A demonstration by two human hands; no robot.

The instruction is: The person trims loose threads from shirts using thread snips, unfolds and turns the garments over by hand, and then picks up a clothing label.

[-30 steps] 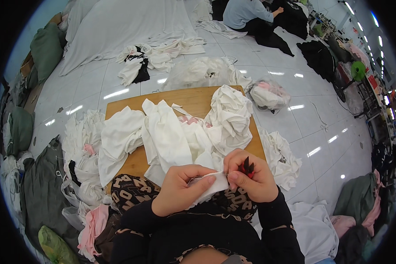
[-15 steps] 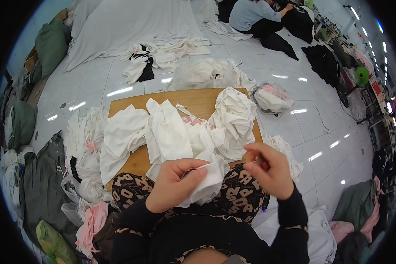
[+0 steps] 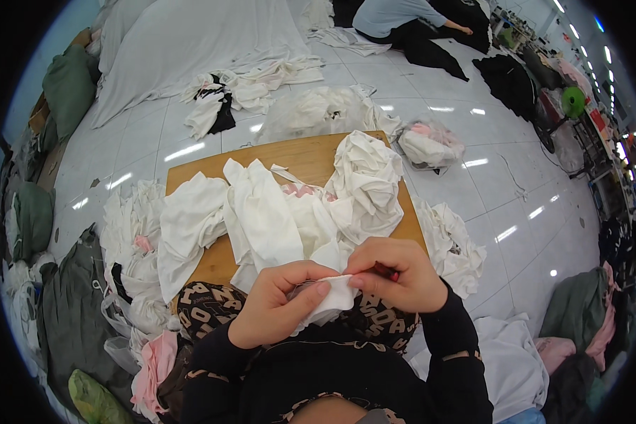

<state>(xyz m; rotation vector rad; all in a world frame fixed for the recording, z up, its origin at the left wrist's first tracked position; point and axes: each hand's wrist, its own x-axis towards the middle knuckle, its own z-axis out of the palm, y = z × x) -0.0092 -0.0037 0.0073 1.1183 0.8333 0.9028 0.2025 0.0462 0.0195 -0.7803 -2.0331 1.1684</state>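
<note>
Over my lap a piece of white cloth (image 3: pixel 337 295) is stretched between my two hands. My left hand (image 3: pixel 281 302) pinches its upper edge between thumb and fingers. Facing it, my right hand (image 3: pixel 403 275) pinches the same edge at the other end. A small red-handled tool (image 3: pixel 386 271) is tucked in the right palm; its working end is hidden, so its kind does not show. Just beyond my hands, white fabric pieces (image 3: pixel 265 212) lie on a wooden board (image 3: pixel 208 265), beside a crumpled white heap (image 3: pixel 367 184) at the right.
White cloth piles (image 3: pixel 131 247) flank the board. Past it lie a plastic bag of white fabric (image 3: pixel 311 113) and a smaller bag (image 3: pixel 431 145) on the tiled floor. A person (image 3: pixel 396 21) sits at the far right among black cloth. A green fan (image 3: pixel 574 102) stands at the right.
My right hand has moved left and down from beside the cloth and now pinches its edge near the left fingertips. The view has shifted slightly.
</note>
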